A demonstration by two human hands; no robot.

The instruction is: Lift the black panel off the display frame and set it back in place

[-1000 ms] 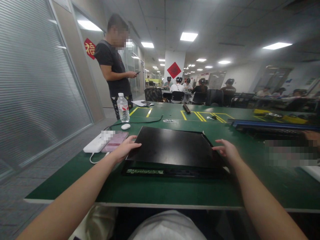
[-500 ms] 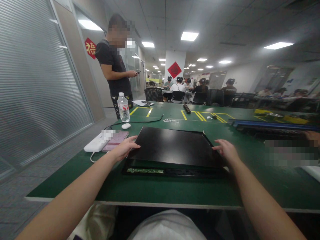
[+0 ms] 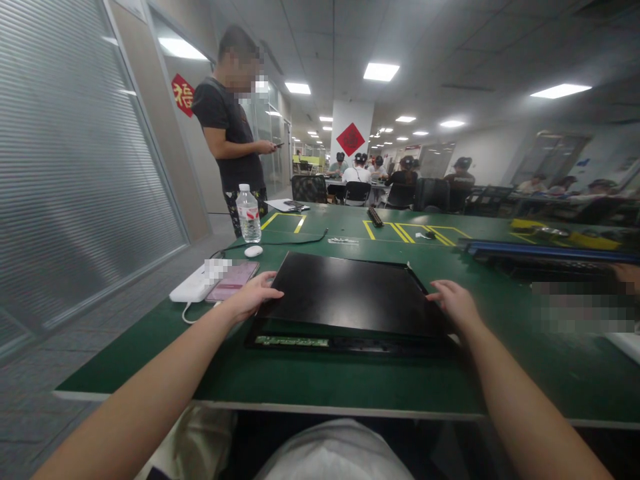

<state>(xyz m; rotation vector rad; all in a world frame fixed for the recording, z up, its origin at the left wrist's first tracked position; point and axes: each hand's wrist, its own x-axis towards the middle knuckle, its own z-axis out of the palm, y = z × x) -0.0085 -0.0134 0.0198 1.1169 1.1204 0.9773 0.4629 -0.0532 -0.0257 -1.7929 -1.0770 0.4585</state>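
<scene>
A flat black panel point(image 3: 350, 292) lies on the green table point(image 3: 320, 377) in front of me, slightly raised over a black frame with a green circuit strip point(image 3: 293, 341) along its near edge. My left hand point(image 3: 250, 297) grips the panel's left edge, fingers curled over it. My right hand point(image 3: 453, 301) holds the panel's right edge, fingers bent on top of it.
A phone point(image 3: 233, 281) and a white power strip point(image 3: 193, 287) lie left of the panel, with a white mouse point(image 3: 253, 251) and a water bottle point(image 3: 248, 215) behind. A person point(image 3: 231, 133) stands at the far left corner. Another dark device point(image 3: 545, 261) lies to the right.
Both hands stay on the panel's edges; the view has shifted slightly. The panel has hardly moved.
</scene>
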